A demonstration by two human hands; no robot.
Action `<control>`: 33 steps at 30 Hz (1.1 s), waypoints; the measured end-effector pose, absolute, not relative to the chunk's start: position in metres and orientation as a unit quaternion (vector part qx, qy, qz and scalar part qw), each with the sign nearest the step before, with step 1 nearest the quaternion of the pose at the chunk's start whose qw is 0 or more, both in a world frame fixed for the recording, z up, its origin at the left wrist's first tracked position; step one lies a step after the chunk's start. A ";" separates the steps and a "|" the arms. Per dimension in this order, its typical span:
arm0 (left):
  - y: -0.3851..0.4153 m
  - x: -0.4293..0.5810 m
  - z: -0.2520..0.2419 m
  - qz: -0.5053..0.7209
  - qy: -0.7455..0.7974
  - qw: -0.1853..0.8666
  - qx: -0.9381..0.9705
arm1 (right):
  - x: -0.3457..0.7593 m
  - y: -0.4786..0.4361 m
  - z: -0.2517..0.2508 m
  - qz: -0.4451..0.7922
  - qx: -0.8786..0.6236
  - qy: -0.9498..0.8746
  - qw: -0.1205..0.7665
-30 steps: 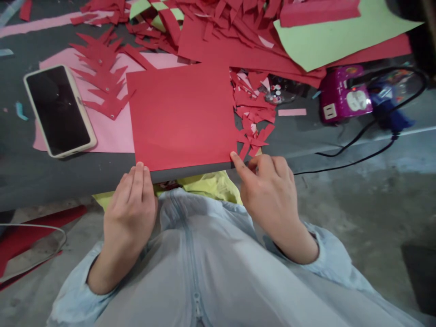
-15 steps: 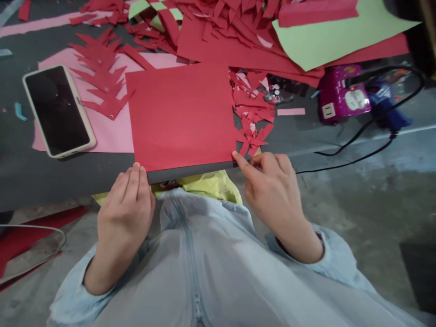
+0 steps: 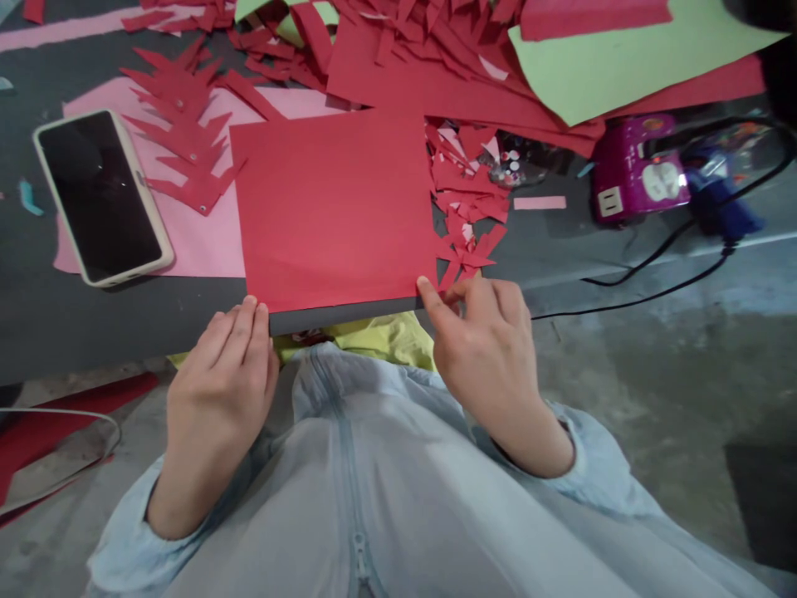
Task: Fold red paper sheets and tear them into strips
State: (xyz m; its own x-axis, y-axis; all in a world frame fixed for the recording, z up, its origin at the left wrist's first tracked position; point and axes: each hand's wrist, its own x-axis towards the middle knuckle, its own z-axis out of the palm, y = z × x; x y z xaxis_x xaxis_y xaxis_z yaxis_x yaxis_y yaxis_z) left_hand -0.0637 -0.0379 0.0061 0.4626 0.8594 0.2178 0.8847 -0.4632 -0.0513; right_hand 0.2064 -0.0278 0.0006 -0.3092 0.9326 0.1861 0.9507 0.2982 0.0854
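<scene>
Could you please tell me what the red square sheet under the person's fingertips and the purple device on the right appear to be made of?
The red square sheet looks like matte craft paper or thin card: flat, cleanly cut edges, no shine, same colour as the cut scraps nearby. The purple device seems to be glossy moulded plastic, since it shows bright highlights and rounded corners; its exact type is unclear.

The paper sheet lies between the phone, left, and scraps, right.
</scene>
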 end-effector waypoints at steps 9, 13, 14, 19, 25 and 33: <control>-0.042 -0.057 0.005 -0.035 -0.542 0.067 -0.837 | 0.137 -0.017 0.002 0.021 -0.500 -0.865 0.027; -0.044 -0.057 0.003 -0.018 -0.543 0.098 -0.834 | 0.109 -0.014 0.001 0.049 -0.462 -0.884 0.052; -0.045 -0.057 0.004 -0.015 -0.543 0.102 -0.833 | 0.104 -0.014 0.000 0.044 -0.457 -0.886 0.062; -0.045 -0.055 0.007 0.007 -0.541 0.122 -0.832 | 0.102 -0.015 -0.001 0.015 -0.472 -0.879 0.065; -0.047 -0.052 0.008 0.011 -0.546 0.144 -0.825 | 0.127 -0.018 0.002 -0.009 -0.506 -0.862 0.011; -0.048 -0.050 0.013 0.060 -0.571 0.163 -0.802 | 0.174 -0.025 0.004 -0.081 -0.531 -0.844 -0.002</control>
State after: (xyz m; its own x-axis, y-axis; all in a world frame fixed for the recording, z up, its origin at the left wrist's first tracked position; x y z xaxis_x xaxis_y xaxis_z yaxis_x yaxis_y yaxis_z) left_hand -0.0495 -0.0476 0.0128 0.3400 0.9360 0.0912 0.8970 -0.2936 -0.3303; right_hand 0.1741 -0.0251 0.0035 -0.4367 0.8958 0.0829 0.8951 0.4235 0.1397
